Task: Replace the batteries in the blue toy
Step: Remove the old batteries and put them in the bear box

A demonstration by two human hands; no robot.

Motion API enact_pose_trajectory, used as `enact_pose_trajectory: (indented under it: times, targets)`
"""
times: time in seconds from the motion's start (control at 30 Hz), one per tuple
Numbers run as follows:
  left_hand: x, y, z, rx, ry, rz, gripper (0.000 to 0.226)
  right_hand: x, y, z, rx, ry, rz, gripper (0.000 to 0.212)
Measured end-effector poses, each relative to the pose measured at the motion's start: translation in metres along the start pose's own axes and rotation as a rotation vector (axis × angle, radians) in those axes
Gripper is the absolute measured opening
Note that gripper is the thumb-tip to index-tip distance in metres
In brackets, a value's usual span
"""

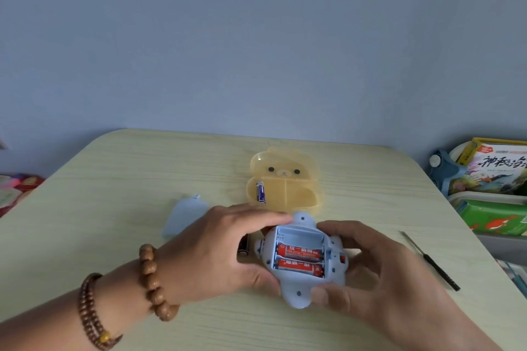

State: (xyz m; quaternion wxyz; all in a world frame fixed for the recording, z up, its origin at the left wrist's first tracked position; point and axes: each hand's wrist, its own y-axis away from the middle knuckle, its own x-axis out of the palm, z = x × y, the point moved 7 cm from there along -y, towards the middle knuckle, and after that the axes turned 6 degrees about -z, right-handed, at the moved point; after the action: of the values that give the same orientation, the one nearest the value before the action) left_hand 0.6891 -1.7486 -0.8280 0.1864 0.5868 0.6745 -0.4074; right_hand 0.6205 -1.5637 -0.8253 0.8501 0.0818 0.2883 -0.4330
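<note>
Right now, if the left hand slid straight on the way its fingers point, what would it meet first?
The left hand points right across the blue toy, which it already touches. Beyond the toy, it would likely meet the right hand holding the other side.

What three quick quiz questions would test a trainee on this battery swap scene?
1. True or false: the light blue plastic toy's battery bay holds three red batteries.
2. Which lies right of the toy: A) thin black screwdriver, B) pale blue cover?
3. What lies in the yellow bear-shaped plastic box?

Key: 1 false, two, top slot empty. 2 A. 3 one blue-and-white battery.
</note>
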Motion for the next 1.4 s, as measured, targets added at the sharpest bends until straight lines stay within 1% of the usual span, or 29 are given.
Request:
enact_pose_trajectory:
  times: [0.07, 0.13, 0.23, 0.47, 0.53, 0.67, 0.73, 0.9, 1.03, 1.1, 1.23, 1.33, 1.4]
  targets:
    - [0.001, 0.002, 0.001, -0.016, 0.023, -0.022, 0.085, -0.003, -0.004, 0.011, -0.018, 0.102, -0.046, 0.07]
    - [0.002, 0.002, 0.0, -0.014, 0.029, -0.033, 0.084, 0.001, -0.01, 0.026, -0.048, 0.182, -0.099, 0.06]
    - [0.002, 0.0, -0.002, 0.001, 0.028, -0.052, 0.084, 0.021, -0.019, 0.039, -0.09, 0.232, -0.094, 0.056]
    - [0.001, 0.0, -0.007, 0.01, 0.008, -0.041, 0.079, 0.034, -0.024, 0.036, -0.09, 0.194, -0.108, 0.033]
    - [0.001, 0.0, -0.009, 0.002, 0.024, -0.033, 0.079, 0.035, -0.024, 0.036, -0.097, 0.222, -0.125, 0.035]
    - [0.002, 0.0, -0.011, -0.003, 0.05, -0.037, 0.078, 0.036, -0.025, 0.034, -0.107, 0.235, -0.127, 0.059]
    - [0.002, -0.001, -0.011, -0.002, 0.041, -0.036, 0.079, 0.034, -0.025, 0.032, -0.1, 0.198, -0.125, 0.063]
    - [0.0, 0.0, -0.006, -0.036, 0.032, -0.035, 0.083, 0.024, -0.02, 0.033, -0.098, 0.076, -0.048, 0.055]
    - [0.001, 0.0, -0.007, -0.045, 0.034, -0.029, 0.083, 0.018, -0.015, 0.034, -0.094, 0.103, -0.088, 0.04]
    - [0.002, -0.002, -0.01, -0.036, 0.023, -0.026, 0.081, 0.019, -0.016, 0.03, -0.05, 0.093, -0.114, 0.034]
    - [0.003, -0.003, -0.014, -0.018, 0.0, -0.029, 0.078, 0.026, -0.018, 0.027, 0.03, 0.033, -0.112, 0.036]
    - [0.003, -0.004, -0.015, 0.0, -0.003, -0.032, 0.078, 0.028, -0.017, 0.027, 0.04, 0.065, -0.126, 0.04]
    - [0.003, -0.004, -0.015, 0.0, 0.009, -0.037, 0.077, 0.028, -0.018, 0.028, 0.036, 0.085, -0.127, 0.038]
